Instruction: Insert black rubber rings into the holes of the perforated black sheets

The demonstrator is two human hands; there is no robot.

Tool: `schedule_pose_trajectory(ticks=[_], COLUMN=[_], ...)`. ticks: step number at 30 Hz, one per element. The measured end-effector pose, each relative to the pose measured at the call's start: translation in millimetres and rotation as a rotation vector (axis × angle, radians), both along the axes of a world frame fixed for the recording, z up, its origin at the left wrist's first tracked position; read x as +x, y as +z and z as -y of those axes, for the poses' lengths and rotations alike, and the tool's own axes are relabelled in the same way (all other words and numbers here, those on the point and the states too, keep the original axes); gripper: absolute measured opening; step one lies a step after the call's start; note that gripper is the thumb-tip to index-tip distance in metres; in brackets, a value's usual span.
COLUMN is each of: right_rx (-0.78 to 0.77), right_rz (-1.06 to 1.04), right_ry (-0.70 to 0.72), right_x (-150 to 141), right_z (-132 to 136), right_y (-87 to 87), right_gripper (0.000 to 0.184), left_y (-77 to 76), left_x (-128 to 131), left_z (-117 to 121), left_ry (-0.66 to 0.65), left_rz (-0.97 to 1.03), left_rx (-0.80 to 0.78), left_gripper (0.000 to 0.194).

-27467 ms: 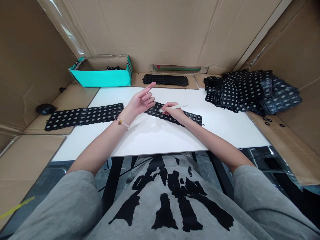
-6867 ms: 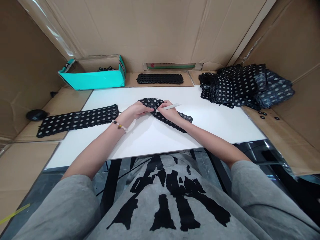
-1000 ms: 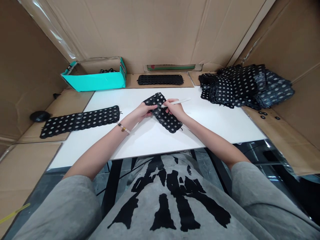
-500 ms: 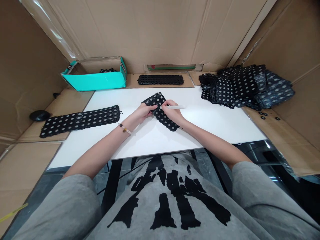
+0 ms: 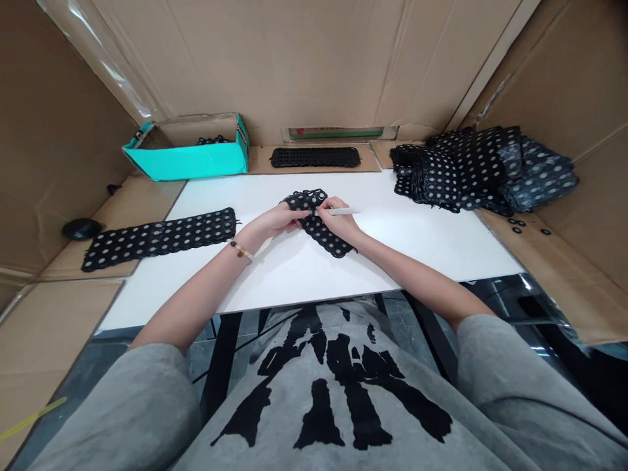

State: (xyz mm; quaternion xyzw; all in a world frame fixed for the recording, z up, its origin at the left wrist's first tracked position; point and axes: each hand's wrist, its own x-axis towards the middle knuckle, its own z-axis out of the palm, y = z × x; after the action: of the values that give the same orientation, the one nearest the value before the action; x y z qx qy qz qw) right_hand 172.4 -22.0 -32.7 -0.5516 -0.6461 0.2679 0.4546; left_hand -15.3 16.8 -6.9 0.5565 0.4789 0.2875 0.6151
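A black perforated rubber strip is bunched up on the white table in front of me. My left hand is closed on its far end. My right hand rests on the strip and pinches a thin white stick whose tip touches the strip near my left fingers.
A long black perforated strip lies flat at the left. A heap of the same strips sits at the right. A teal box and a black grid mat stand at the back. Small black rings lie on cardboard.
The strip, lifted a second ago, has come down onto the table. The white stick has tilted from pointing up-right to nearly level. Both hands stay on the strip.
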Motion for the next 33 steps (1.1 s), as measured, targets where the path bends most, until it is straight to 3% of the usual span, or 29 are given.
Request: schedule_pose_trajectory(ticks=[3,6,12,21,27,33], right_rx=[-0.088,-0.168,-0.151,-0.221,-0.033,0.102], right_rz=[-0.067,-0.175,-0.356,-0.347,-0.153,0.038], right_ry=[0.037,0.023,-0.033,-0.014,-0.021,-0.021], right_x=[5.5,8.1,1.2,-5.5,-8.8,-18.4], right_z=[-2.7,-3.8,1.5,0.8,3.6,8.9], right_y=[4.4,8.1,7.6,-3.1,-11.1,-16.9], right_gripper=[0.018,0.017,0.018,0.021,0.015,0.013], left_y=[-2.4,-1.9,2.7,2.8,7.7,4.8], left_x=[-8.2,-11.8,-7.7,-0.8,5.7,-2.4], left_z=[-5.8,-9.1,-7.2,-1.2,6.8,-0.8], left_ry=[-0.066,-0.087,-0.045,0.013,0.092,0.030], left_rz=[-0.163,-0.245,-0.183,-0.148,-0.131,-0.217], left_rx=[0.167,0.221,0.083,0.026,-0.008,-0.037], left_gripper=[0.035,0.041,0.042,0.043,0.044,0.044])
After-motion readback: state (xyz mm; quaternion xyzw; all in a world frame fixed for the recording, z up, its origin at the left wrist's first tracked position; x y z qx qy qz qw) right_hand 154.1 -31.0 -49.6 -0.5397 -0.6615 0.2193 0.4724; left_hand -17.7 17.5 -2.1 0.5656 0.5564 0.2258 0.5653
